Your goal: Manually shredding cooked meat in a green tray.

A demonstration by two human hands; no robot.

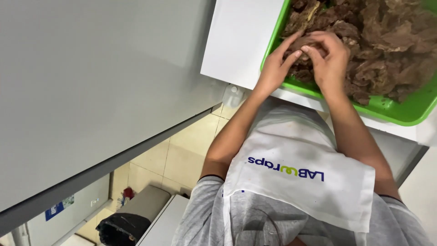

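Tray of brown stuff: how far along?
Done: no finished pile shows anywhere in view. In hand: the left hand and right hand together pinch one brown piece near the tray edge. Left: the heap fills the tray, so most looks untouched.

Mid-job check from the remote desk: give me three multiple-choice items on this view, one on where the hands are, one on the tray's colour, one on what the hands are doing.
1. Where are both hands?
A. On the grey surface
B. Over the tray's near corner
C. At the apron

2. What colour is the tray?
A. Green
B. Blue
C. White

3. What state are the hands in?
A. Flat and empty
B. Fingers pinching one brown piece together
C. Gripping the tray rim

Answers:
1 B: the left hand and right hand meet over the tray corner.
2 A: its rim is bright green.
3 B: both hands' fingertips close on a dried brown piece atop the brown pile.
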